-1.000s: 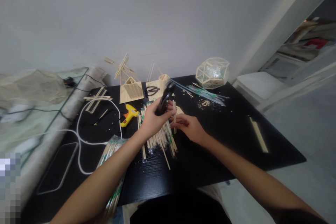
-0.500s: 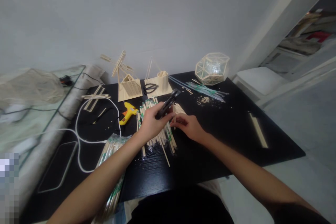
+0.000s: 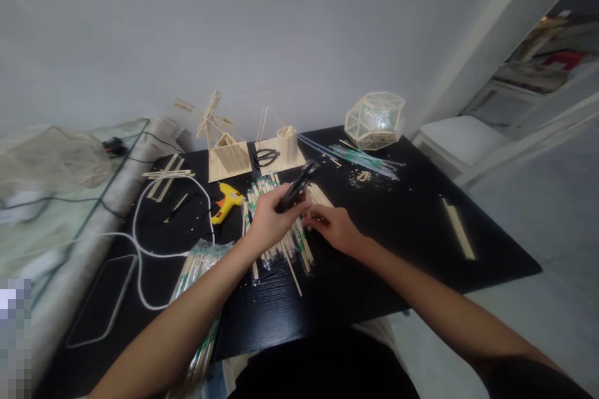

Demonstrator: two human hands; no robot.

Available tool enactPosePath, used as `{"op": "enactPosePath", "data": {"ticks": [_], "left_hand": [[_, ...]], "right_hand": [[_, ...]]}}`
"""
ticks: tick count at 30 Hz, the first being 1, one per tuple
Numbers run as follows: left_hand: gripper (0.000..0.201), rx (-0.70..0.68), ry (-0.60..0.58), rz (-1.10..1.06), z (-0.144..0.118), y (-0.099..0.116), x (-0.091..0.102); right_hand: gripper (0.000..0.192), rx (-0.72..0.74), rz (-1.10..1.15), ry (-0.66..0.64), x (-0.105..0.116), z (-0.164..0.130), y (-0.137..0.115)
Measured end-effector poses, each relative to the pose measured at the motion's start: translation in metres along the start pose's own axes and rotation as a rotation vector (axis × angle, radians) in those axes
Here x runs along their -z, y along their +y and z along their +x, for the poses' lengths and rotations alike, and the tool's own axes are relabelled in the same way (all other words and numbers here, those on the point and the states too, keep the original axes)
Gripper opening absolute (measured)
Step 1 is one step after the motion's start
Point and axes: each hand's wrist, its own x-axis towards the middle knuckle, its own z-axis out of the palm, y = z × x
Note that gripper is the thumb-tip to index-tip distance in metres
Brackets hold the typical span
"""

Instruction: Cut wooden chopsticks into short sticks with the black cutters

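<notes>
My left hand (image 3: 271, 218) is closed around a black tool (image 3: 297, 184), whose far end points up and to the right; its exact kind is unclear. Its thumb reaches toward my right hand (image 3: 340, 229), which is closed in a pinch on a short wooden stick (image 3: 308, 204). The two hands' fingertips meet or nearly meet at this stick. Under and around them lie several disposable chopsticks (image 3: 271, 186), many in clear wrappers with green print. A loose chopstick (image 3: 293, 275) sticks out toward the front.
A yellow glue gun (image 3: 226, 204) lies left of the pile. Behind are scissors (image 3: 266, 156), a stick windmill model (image 3: 229, 156), a round stick holder (image 3: 288, 144) and a faceted stick frame (image 3: 374, 121). A white cable (image 3: 140, 255) loops at left. Sticks (image 3: 459, 230) lie at right.
The whole view has shifted slightly, with the background a little further left. Both hands keep nearly the same pose and hold.
</notes>
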Motion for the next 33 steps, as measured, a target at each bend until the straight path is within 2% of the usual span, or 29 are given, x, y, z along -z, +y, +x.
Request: {"op": "enactPosePath", "data": {"ticks": [5, 13, 18, 21, 23, 25, 29, 33], "left_hand": [[0.013, 0.007, -0.011, -0.02, 0.001, -0.003, 0.0], [0.013, 0.058, -0.047, -0.003, -0.001, -0.002, 0.003], [0.017, 0.027, -0.065, 0.026, -0.002, -0.002, 0.004], [0.015, -0.019, -0.112, 0.091, -0.001, 0.005, 0.012], [0.012, -0.068, -0.16, 0.184, -0.001, 0.014, 0.023], [0.019, -0.113, -0.138, 0.326, 0.0, 0.024, 0.037], [0.033, -0.028, -0.122, 0.725, -0.001, 0.041, 0.061], [0.041, -0.026, -0.177, 1.042, -0.006, 0.05, 0.067]], "right_hand": [[0.038, 0.016, -0.015, -0.002, 0.0, 0.0, -0.001], [0.029, 0.034, 0.027, 0.0, 0.014, 0.011, -0.019], [0.027, 0.065, 0.038, 0.027, 0.014, 0.014, -0.021], [0.024, 0.078, 0.048, 0.039, 0.012, 0.014, -0.02], [0.023, 0.067, 0.05, 0.041, 0.011, 0.014, -0.021], [0.025, 0.054, 0.059, 0.047, 0.012, 0.015, -0.022], [0.025, 0.046, 0.08, 0.054, 0.012, 0.014, -0.023], [0.024, 0.043, 0.067, 0.05, 0.01, 0.014, -0.024]]}}
